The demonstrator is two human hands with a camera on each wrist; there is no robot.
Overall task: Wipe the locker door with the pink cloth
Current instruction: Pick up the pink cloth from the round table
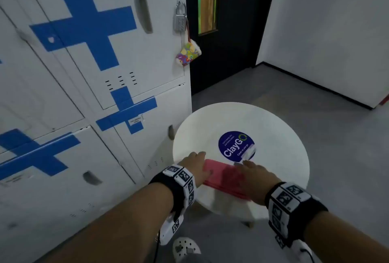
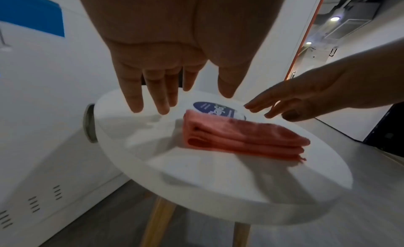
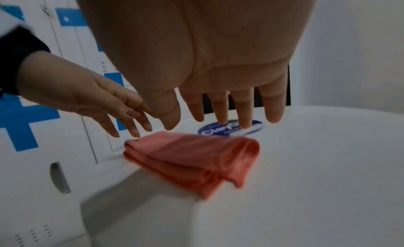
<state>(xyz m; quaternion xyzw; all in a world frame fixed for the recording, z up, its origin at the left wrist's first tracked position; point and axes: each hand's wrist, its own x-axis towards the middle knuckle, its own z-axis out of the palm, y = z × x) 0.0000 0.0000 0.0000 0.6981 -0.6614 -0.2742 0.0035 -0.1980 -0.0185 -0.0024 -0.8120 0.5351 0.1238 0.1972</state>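
Observation:
A folded pink cloth (image 1: 223,175) (image 2: 240,138) (image 3: 192,157) lies on a round white table (image 1: 273,128) (image 2: 196,178) (image 3: 317,164), near its front edge. My left hand (image 1: 195,164) (image 2: 164,95) hovers over the cloth's left end with fingers straight. My right hand (image 1: 250,173) (image 3: 220,110) hovers over its right end, fingers straight too. The wrist views show a gap between both hands and the cloth. White locker doors (image 1: 101,37) with blue tape crosses stand to the left of the table.
A padlock (image 1: 180,17) and a colourful pouch (image 1: 188,53) hang on the upper locker's edge. A dark door (image 1: 231,20) stands behind the table. A round blue sticker (image 1: 235,146) marks the tabletop. Grey floor (image 1: 336,136) lies to the right. The table has wooden legs (image 2: 159,221).

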